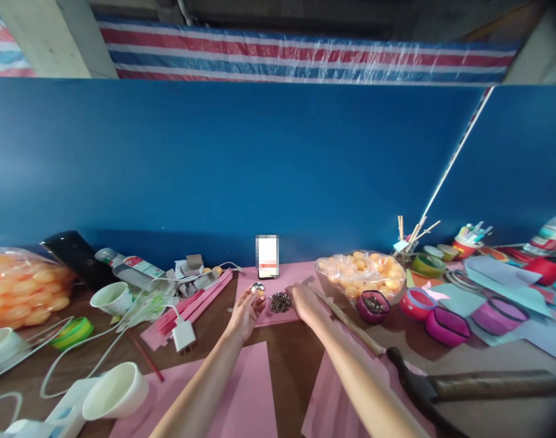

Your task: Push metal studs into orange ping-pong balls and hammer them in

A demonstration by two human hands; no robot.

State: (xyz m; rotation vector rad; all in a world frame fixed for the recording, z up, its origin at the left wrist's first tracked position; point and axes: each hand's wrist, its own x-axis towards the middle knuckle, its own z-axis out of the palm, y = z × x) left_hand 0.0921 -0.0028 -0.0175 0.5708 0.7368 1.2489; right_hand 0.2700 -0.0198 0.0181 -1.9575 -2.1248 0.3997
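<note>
My left hand point(244, 313) is closed around a small orange ball point(258, 289) whose top is covered in shiny metal. To its right, a pile of small dark metal pieces point(280, 302), perhaps tacks, lies on a pink sheet point(271, 318). My right hand point(305, 302) reaches to the right edge of that pile, fingers bunched and pointing down; anything between the fingertips is too small to make out. Just beyond and beside this hand lies a hammer with a wooden handle point(351, 321), its head partly hidden.
A phone point(267, 258) leans against the blue partition point(260, 164). Bags of orange balls stand at right point(362, 274) and far left point(22, 286). A bigger hammer point(488, 386) lies front right, near purple cups point(448, 326). Paper cups point(116, 390) and white cables crowd the left.
</note>
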